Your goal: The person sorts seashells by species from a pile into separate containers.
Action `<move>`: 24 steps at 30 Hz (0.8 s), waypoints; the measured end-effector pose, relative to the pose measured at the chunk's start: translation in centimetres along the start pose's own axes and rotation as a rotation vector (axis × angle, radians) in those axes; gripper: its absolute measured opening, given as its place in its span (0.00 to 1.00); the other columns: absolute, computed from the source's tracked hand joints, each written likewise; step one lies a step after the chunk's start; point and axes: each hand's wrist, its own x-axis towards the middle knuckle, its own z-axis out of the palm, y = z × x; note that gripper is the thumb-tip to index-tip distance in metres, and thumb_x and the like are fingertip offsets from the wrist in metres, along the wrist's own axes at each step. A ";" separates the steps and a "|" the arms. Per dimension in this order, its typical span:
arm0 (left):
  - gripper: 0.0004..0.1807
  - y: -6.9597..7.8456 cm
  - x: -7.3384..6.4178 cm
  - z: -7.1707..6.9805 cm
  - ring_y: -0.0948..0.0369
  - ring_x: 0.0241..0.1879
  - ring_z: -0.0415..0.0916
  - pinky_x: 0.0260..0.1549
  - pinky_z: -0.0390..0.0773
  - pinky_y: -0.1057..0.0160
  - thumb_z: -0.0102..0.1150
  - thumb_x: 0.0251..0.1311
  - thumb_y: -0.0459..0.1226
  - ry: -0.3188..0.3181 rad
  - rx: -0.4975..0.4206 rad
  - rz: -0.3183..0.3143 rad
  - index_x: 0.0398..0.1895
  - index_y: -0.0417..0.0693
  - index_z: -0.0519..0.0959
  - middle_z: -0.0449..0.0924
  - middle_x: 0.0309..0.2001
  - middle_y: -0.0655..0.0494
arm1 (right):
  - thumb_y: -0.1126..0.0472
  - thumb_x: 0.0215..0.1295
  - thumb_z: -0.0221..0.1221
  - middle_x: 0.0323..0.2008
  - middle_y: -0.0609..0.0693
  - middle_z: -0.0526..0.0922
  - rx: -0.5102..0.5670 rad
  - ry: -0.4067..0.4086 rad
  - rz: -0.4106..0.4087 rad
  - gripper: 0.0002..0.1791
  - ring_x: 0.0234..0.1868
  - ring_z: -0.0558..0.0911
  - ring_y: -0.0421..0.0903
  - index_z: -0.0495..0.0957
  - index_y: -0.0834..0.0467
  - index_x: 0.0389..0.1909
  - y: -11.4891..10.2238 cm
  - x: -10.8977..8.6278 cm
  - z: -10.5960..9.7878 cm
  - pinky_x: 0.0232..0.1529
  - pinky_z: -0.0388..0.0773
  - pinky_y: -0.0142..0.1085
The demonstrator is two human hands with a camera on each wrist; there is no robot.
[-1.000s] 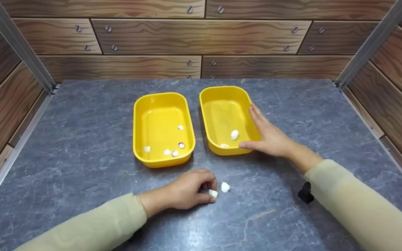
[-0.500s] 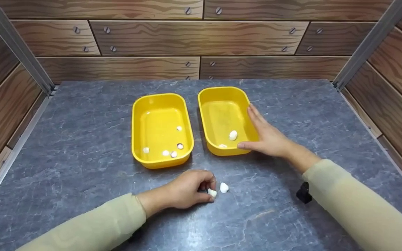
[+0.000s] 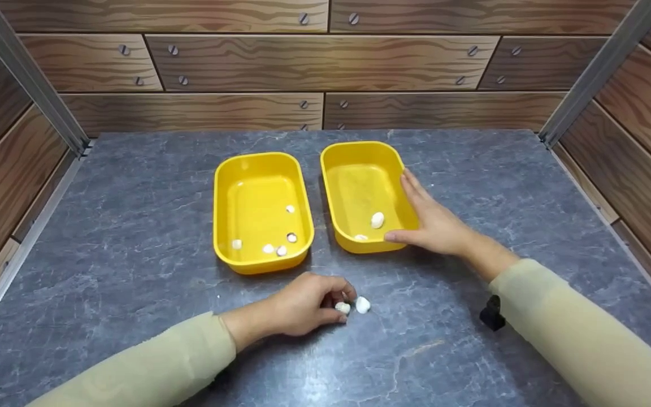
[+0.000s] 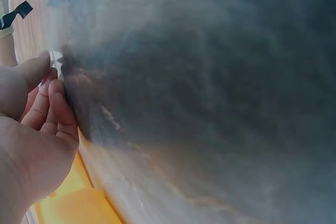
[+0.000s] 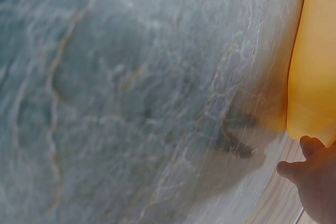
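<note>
My left hand (image 3: 306,305) is low over the table, its thumb and fingers curled about a small white seashell (image 3: 342,308). In the left wrist view the white seashell (image 4: 56,59) shows only partly at the tips of the thumb and fingers. Just right of that hand, another white shell (image 3: 363,305) lies on the table. My right hand (image 3: 438,226) rests against the right yellow container (image 3: 354,246), straight fingers along its outer side and thumb at the near rim. Inside that container are a rounded white shell (image 3: 377,220) and a flatter white piece (image 3: 361,237).
The left yellow container (image 3: 263,267) stands beside the right one and holds several small whitish pieces, one being a shell (image 3: 292,237). A black clip (image 3: 493,312) sits by the right sleeve. Wood-patterned walls (image 3: 325,62) enclose the grey marbled table (image 3: 150,226).
The left fingers have shifted slightly, with the index finger raised a little toward the loose shell. The seashell in that hand has turned and moved slightly up. My right hand stays at the container.
</note>
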 end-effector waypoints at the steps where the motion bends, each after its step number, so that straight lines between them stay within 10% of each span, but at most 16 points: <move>1: 0.11 0.0 0.0 -0.1 0.72 0.33 0.75 0.39 0.79 0.68 0.74 0.64 0.31 0.003 -0.006 0.005 0.48 0.43 0.86 0.84 0.34 0.60 | 0.35 0.64 0.70 0.86 0.53 0.29 -0.001 0.001 -0.003 0.69 0.84 0.45 0.64 0.34 0.59 0.86 0.0 0.0 0.0 0.79 0.49 0.63; 24: 0.09 4.5 2.8 -8.7 0.59 0.42 0.79 0.46 0.83 0.61 0.63 0.72 0.27 0.226 -0.086 -0.007 0.52 0.42 0.85 0.85 0.45 0.52 | 0.32 0.64 0.69 0.86 0.53 0.30 0.000 0.003 -0.011 0.69 0.84 0.47 0.64 0.35 0.59 0.87 0.3 0.1 0.1 0.79 0.50 0.62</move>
